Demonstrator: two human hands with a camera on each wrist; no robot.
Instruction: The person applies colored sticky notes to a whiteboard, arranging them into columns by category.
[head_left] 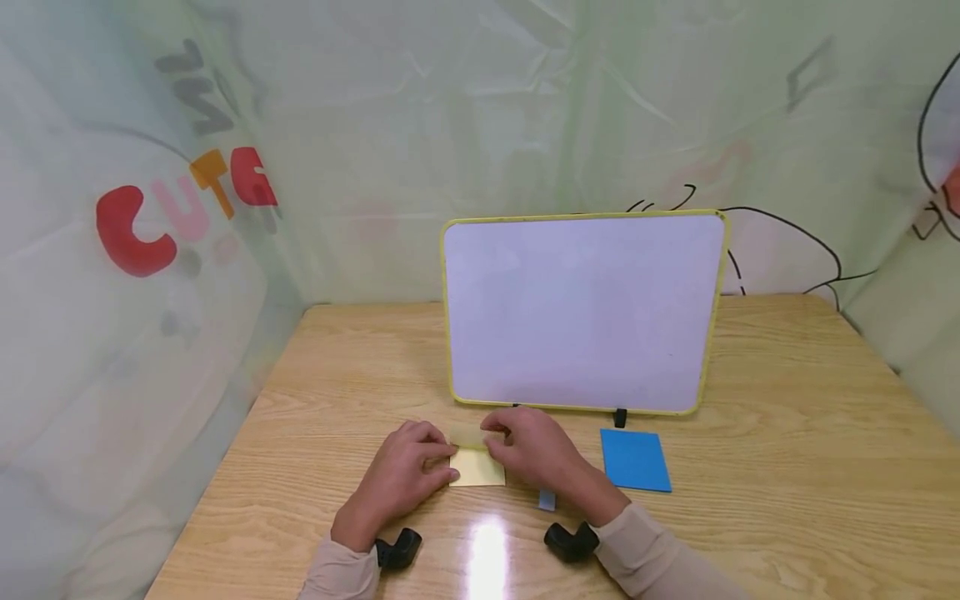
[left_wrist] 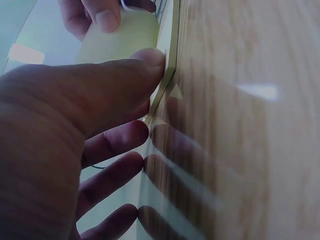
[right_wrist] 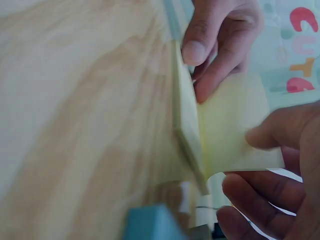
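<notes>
A pale yellow sticky note pad (head_left: 477,473) lies flat on the wooden table in front of the whiteboard. My left hand (head_left: 405,468) holds it at its left side, the thumb at the near corner and a finger by the far edge. The top sticky note (right_wrist: 232,127) is bent up from the pad and stands steeply along its far edge. Between thumb and fingers, my right hand (head_left: 534,448) pinches the raised end of that note. In the left wrist view the pad's thickness (left_wrist: 171,45) shows as a thin layered edge.
A whiteboard (head_left: 581,312) with a yellow frame stands on small black feet behind the hands. Right of the right hand lies a blue square pad (head_left: 636,460). A small light blue piece (head_left: 547,500) sits under the right forearm. Printed curtains surround the table (head_left: 360,358).
</notes>
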